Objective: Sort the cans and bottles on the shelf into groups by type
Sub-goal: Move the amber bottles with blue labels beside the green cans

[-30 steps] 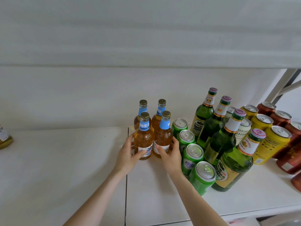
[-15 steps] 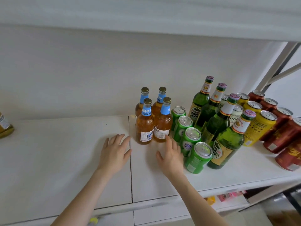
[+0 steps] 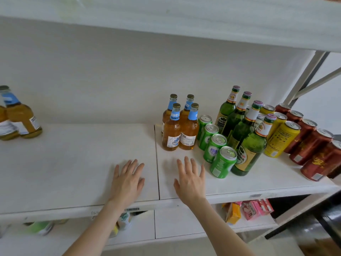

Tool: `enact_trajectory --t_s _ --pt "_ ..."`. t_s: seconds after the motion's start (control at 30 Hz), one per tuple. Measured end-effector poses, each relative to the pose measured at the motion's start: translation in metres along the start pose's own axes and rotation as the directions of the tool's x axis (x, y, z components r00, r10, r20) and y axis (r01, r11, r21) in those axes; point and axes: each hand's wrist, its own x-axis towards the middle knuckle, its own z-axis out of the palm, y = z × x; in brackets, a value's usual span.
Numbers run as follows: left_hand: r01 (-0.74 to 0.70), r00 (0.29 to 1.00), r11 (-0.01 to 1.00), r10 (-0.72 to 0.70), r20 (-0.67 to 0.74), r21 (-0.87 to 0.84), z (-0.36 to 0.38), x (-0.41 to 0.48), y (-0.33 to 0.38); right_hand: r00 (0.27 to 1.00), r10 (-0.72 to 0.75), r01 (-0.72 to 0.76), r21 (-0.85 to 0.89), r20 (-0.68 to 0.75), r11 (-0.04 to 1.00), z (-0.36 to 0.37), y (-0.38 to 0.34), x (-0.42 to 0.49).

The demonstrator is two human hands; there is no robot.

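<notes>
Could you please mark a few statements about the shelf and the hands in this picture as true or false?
1. The left hand and right hand hold nothing. True.
2. Four green cans stand between the amber bottles and the green bottles. True.
3. The green cans lie on their sides. False: they stand upright.
4. The red cans stand at the left end of the shelf. False: they are at the right end.
</notes>
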Motion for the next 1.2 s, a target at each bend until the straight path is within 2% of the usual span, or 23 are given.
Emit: enact_trajectory --t_s 0.33,0.47,0.7,0.9,1.2 --pt "0.068 0.995 0.998 -0.067 0.076 -0.007 -0.037 -0.107 -0.023 0.997 -0.067 0.067 -0.003 0.050 0.998 -0.005 -0.051 -0.089" --pt "0.080 0.990 0.995 -0.087 0.112 0.060 -0.054 -0.148 -0.032 0.994 -0.093 0.092 0.018 0.052 0.996 -0.010 -0.081 -0.121" --pt "0.098 0.990 0.981 -0.112 0.084 0.165 -0.084 -0.195 -0.069 0.985 -0.159 0.156 0.049 0.063 0.986 -0.018 -0.144 -0.143" --pt "0.140 0.984 0.972 -0.158 0.081 0.188 -0.101 -0.225 -0.130 0.978 -0.205 0.202 0.060 0.048 0.978 -0.014 -0.216 -0.144" --pt "0.160 0.972 0.960 -0.194 0.134 0.228 -0.135 -0.266 -0.272 0.973 -0.227 0.219 0.130 0.049 0.967 -0.004 -0.365 -0.135"
